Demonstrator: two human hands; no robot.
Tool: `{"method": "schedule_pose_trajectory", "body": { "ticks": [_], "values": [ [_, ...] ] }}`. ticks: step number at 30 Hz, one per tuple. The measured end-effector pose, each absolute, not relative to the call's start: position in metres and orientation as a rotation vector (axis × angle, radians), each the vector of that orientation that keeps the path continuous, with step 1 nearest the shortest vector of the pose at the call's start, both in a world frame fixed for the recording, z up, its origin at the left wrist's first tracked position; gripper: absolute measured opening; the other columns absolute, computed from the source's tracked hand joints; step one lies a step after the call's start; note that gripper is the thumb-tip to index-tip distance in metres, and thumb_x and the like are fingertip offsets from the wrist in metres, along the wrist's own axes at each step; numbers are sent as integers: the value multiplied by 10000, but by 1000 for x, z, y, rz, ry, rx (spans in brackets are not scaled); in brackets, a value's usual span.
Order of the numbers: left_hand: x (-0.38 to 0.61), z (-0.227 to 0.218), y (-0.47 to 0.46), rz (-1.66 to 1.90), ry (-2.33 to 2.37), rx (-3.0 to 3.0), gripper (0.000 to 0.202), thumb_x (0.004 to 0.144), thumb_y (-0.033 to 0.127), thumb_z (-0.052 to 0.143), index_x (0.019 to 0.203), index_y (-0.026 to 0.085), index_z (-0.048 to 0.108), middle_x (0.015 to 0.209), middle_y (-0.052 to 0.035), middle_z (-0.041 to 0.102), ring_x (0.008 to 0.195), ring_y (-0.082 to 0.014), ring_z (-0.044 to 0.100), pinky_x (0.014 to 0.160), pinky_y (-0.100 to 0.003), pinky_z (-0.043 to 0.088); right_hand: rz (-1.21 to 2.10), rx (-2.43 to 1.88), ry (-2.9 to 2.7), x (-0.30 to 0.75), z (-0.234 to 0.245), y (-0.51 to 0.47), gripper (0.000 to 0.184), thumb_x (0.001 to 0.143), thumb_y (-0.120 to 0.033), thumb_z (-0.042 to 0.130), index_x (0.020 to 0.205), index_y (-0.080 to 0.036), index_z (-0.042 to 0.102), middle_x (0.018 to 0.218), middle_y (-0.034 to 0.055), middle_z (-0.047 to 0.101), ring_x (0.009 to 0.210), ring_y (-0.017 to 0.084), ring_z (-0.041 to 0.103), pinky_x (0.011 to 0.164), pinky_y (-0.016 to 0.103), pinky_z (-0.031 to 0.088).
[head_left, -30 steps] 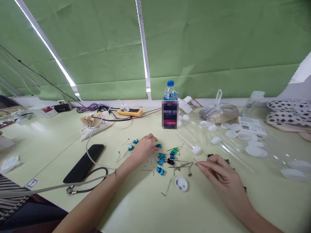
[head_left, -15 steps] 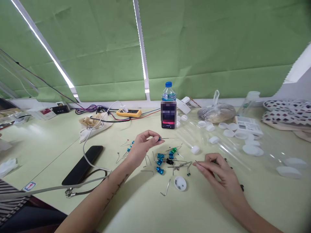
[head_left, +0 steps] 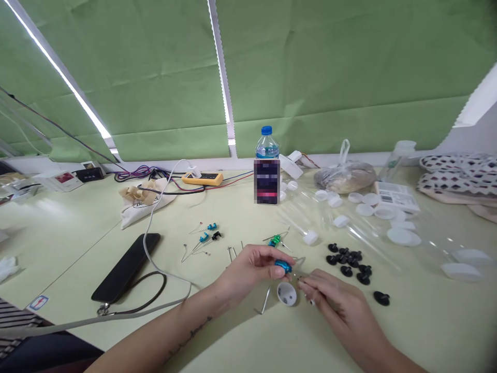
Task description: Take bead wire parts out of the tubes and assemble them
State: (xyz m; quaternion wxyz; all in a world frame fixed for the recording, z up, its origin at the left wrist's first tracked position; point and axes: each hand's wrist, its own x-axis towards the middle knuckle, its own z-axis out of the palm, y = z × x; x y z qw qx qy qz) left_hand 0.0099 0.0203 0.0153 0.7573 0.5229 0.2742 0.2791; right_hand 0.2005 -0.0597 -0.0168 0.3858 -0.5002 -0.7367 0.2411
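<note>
My left hand (head_left: 260, 267) pinches a shiny blue metal fitting (head_left: 282, 266) between thumb and fingertips, just above the table. Close by on the right, my right hand (head_left: 337, 298) is closed on a thin metal hex key, mostly hidden by the fingers, its tip near the fitting. Under the two hands stands a small white cap (head_left: 286, 293) with tiny dark bits in it. An L-shaped hex key (head_left: 265, 300) lies left of the cap. Behind my left hand are a green fitting (head_left: 275, 240) and thin metal rods, partly covered.
Several black round knobs (head_left: 349, 256) lie right of my hands. Clear tubes (head_left: 370, 243) with white caps spread behind them. A phone leans on a bottle (head_left: 266, 145) at the back. Left are blue fittings with wires (head_left: 204, 237), a black phone (head_left: 126, 267) and a cable (head_left: 149, 223).
My left hand has come down and right, now with a blue fitting in its fingers instead of the thin piece with a rod. My right hand has shifted slightly down and left toward it.
</note>
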Motion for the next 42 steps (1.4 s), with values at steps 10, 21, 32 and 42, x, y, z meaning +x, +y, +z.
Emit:
{"method": "schedule_pose_trajectory", "body": {
  "ticks": [10, 21, 32, 42],
  "values": [
    [4, 20, 24, 393, 646, 1268, 249, 715, 298, 740, 859, 122, 637, 729, -45, 666, 673, -143, 642, 698, -281, 489, 717, -1391, -1707, 199, -19, -58, 158, 916, -307, 491, 916, -240, 633, 702, -3, 609, 613, 152, 558, 550, 252, 439],
    [11, 19, 18, 544, 809, 1281, 247, 577, 189, 808, 781, 121, 686, 797, -34, 665, 593, -116, 620, 598, -238, 487, 836, -1434, -1668, 190, -11, -67, 252, 893, -386, 496, 753, -225, 632, 572, -27, 495, 523, 135, 467, 480, 239, 370],
    [10, 9, 17, 565, 738, 1229, 219, 666, 280, 763, 767, 112, 667, 782, -52, 686, 681, -156, 662, 698, -297, 530, 911, -1463, -1637, 191, -7, -66, 258, 884, -380, 508, 716, -217, 614, 555, -39, 452, 510, 122, 420, 465, 233, 326],
    [3, 23, 12, 341, 692, 1258, 215, 725, 329, 713, 724, 120, 658, 729, -22, 629, 640, -135, 650, 652, -272, 552, 48, -1129, -2232, 206, -9, -75, 227, 909, -139, 447, 991, -194, 652, 683, 41, 657, 589, 181, 576, 562, 315, 437]
  ]
}}
